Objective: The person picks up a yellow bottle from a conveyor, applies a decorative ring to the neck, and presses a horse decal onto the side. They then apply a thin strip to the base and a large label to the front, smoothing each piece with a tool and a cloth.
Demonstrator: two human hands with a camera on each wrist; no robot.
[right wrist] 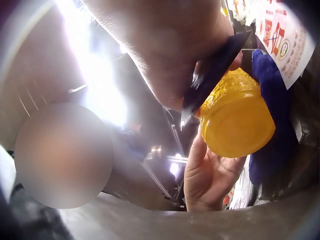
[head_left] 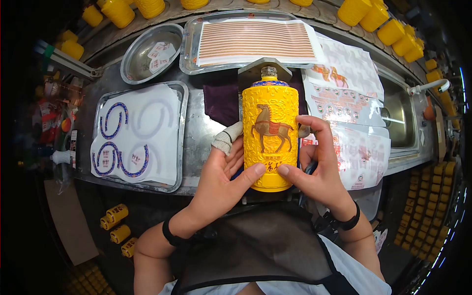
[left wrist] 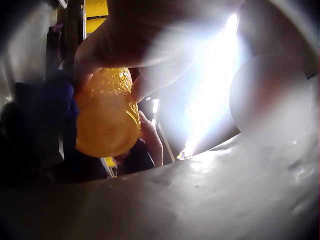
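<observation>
Yellow bottle (head_left: 270, 132) sits at frame centre, over the steel bench (head_left: 196, 135). Your left hand (head_left: 221, 184) and right hand (head_left: 317, 169) clasp it: fingers wrapped round its sides, thumbs pressing its lower front.

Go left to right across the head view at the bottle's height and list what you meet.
Tray of blue decals → left hand → yellow bottle → right hand → printed label sheets → sink.

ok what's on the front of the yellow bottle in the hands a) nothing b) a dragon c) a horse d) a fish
c, a brown horse figure shows on the front of the yellow bottle, between the left hand and the right hand.
</observation>
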